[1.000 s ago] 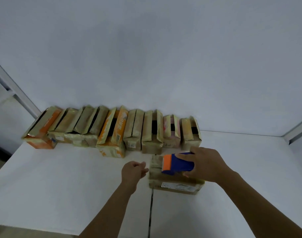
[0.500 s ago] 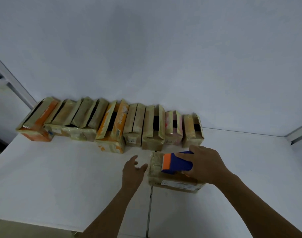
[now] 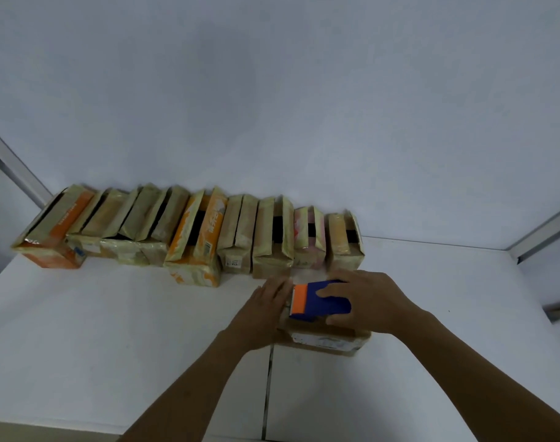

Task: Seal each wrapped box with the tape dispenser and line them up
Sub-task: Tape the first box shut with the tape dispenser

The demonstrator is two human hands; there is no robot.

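- Gripping the tape dispenser [image 3: 320, 302], the right hand [image 3: 372, 299] wraps its fingers [image 3: 331, 291] over the blue body and holds it on top of the wrapped box [image 3: 328, 341].
- The orange blade end points toward the left hand [image 3: 264, 309].
- The left hand lies flat, fingers spread, against the box's left end.
- The box sits near the middle of the table [image 3: 112, 330].
- A row of boxes [image 3: 192, 234] stands along the table's far edge, side by side.
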